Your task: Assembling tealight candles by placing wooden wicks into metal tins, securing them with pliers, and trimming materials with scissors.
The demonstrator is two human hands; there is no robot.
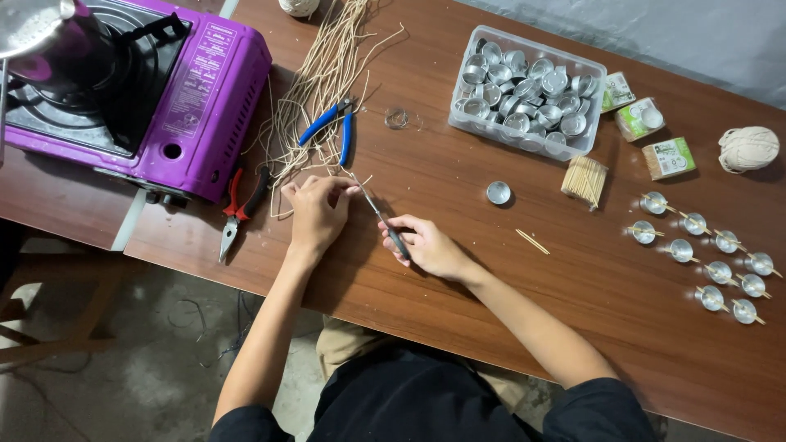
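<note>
You see purple gas stove [196, 82] at 10 o'clock on counter [458, 327]. Clear tub of metal cups [528, 90] at 1 o'clock. Twine ball [747, 148] at 2. Red-handled pliers [238, 209] beside stove; blue-handled pliers [332, 127] at 12.

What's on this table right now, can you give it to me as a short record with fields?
Left hand: pinching a pale cord end
Right hand: holding a thin metal tool
Cord bundle: loose strands beside purple stove
Pliers: blue pair, red pair
Clear tub: full of metal cups
Finished cups: rows at right, sticks across
</note>
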